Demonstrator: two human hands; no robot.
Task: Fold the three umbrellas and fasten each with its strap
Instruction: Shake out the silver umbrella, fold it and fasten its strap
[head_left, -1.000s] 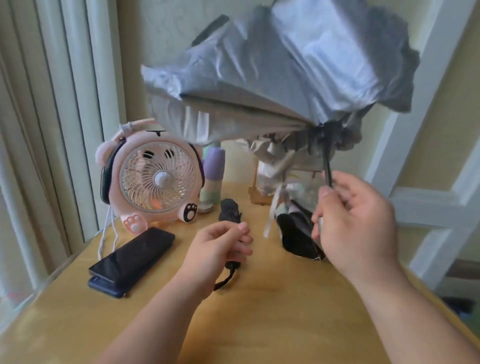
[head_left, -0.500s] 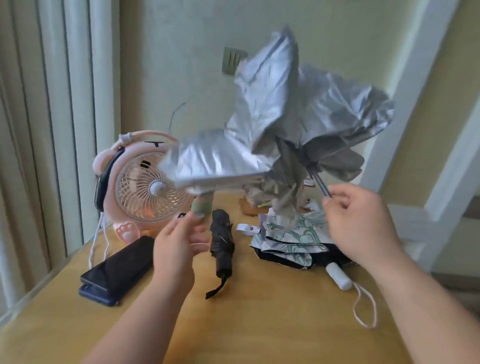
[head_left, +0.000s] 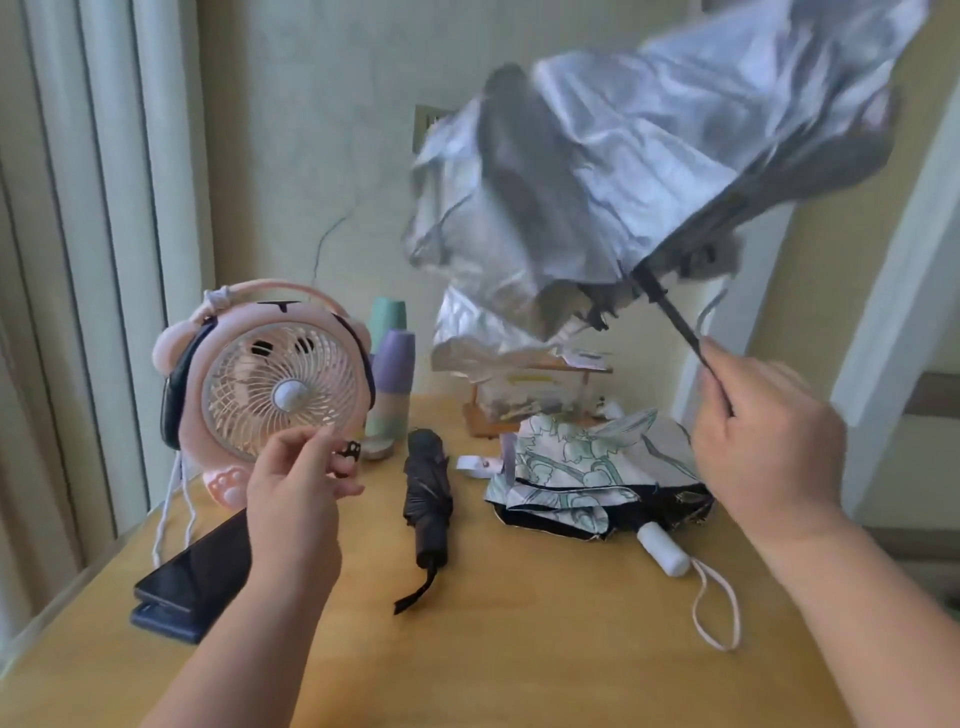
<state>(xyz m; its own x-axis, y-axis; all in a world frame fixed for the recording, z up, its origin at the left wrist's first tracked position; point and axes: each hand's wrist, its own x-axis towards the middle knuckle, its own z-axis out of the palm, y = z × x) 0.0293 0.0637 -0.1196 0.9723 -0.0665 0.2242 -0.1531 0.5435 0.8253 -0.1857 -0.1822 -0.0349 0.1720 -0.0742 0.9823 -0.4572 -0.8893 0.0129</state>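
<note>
- The silver umbrella (head_left: 649, 171) is up in the air above the back right corner of the tabletop (head_left: 519, 665). Its canopy is half collapsed, crumpled and blurred, and its dark shaft (head_left: 670, 312) slants down to me.
- The black umbrella (head_left: 428, 499) lies rolled slim near the middle of the tabletop, with its strap end trailing toward the front edge.
- The printed umbrella (head_left: 582, 467) lies in a loose, unfolded heap toward the right edge. Its white handle (head_left: 662, 548) and wrist loop (head_left: 719, 608) point to the front, and its white strap (head_left: 475, 464) lies loose beside the black one.
- My right hand (head_left: 769, 441) is clenched round the lower end of the silver umbrella's shaft, raised with its back to me.
- My left hand (head_left: 296, 483) is lifted in front of the pink fan (head_left: 270, 384), fingers loosely curled near the thumb, with nothing in it that I can see.
</note>
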